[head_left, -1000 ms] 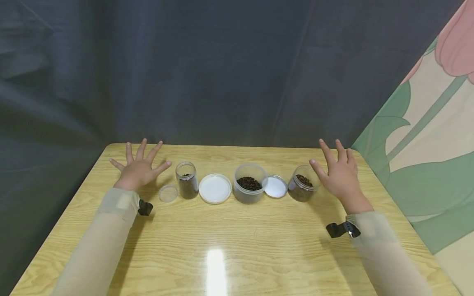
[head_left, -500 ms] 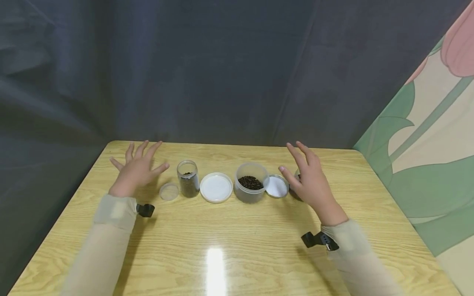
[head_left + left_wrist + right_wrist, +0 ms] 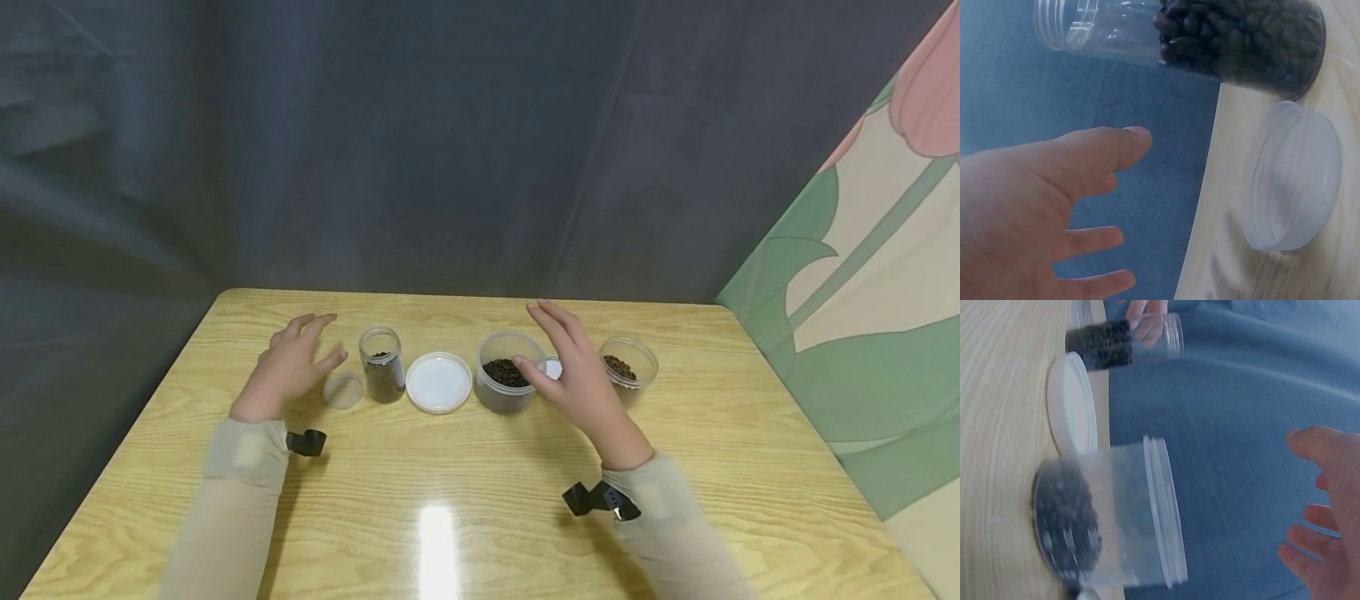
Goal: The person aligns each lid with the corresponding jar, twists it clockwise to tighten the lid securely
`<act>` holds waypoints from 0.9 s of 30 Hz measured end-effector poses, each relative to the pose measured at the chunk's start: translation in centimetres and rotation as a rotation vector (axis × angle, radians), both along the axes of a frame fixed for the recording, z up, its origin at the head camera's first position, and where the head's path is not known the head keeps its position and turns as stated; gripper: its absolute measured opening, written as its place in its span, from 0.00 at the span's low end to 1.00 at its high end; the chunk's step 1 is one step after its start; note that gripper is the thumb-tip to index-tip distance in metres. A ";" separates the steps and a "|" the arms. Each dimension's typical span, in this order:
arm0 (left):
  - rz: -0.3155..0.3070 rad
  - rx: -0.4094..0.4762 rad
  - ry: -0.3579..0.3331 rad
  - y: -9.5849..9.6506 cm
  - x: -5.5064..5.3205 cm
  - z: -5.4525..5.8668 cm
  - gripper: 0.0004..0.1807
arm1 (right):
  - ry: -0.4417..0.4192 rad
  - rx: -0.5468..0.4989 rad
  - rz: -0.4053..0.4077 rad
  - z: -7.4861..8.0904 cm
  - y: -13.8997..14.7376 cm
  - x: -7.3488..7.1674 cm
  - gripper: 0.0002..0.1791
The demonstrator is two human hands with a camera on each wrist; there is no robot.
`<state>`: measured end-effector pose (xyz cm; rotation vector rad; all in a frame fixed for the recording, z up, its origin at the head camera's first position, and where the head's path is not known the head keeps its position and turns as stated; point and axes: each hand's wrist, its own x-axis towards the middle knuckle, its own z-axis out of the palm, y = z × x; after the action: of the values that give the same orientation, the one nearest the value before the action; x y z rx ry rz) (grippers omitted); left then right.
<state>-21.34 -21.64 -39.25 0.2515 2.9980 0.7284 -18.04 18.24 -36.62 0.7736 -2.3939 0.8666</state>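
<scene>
Right hand (image 3: pixel 582 387) has swung left, from the rightmost jar (image 3: pixel 628 365) to the tub (image 3: pixel 501 401), mid-table. Its fingers (image 3: pixel 548 327) and those of the left hand (image 3: pixel 285 367) look relaxed, holding nothing. Tub: light, slick, flexible, we judge; best grasped round its walls.

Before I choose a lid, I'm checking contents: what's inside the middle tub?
Dark pieces, bean-like, lie in the lower part of the middle tub. In the head view, the right grip hides part of the tub; anything deep in the pile is covered.
</scene>
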 end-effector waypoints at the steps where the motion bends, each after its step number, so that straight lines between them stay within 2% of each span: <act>1: 0.003 -0.001 -0.003 0.1 0.1 0.0 0.39 | 0.006 -0.007 0.009 -0.1 -0.3 0.0 0.38; 5: 0.006 0.000 -0.002 0.2 0.5 0.2 0.37 | 0.005 -0.043 0.064 -0.4 -1.7 0.2 0.37; 10: -0.005 0.020 0.000 0.2 0.6 0.2 0.36 | -0.014 -0.106 0.172 -0.6 -3.9 0.5 0.37; 16: -0.010 0.028 0.027 0.4 0.7 0.0 0.34 | -0.109 -0.171 0.249 -1.1 -6.2 1.0 0.36; 22: -0.063 0.016 -0.019 0.9 0.6 -0.2 0.32 | -0.167 -0.205 0.266 -1.5 -7.5 1.6 0.37; 27: -0.080 -0.005 -0.022 1.0 0.8 -0.5 0.30 | -0.263 -0.218 0.247 -2.3 -8.7 1.6 0.38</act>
<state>-20.53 -20.62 -39.74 0.3589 2.9486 0.7116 -16.42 9.49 -38.90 0.9292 -2.4000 1.3808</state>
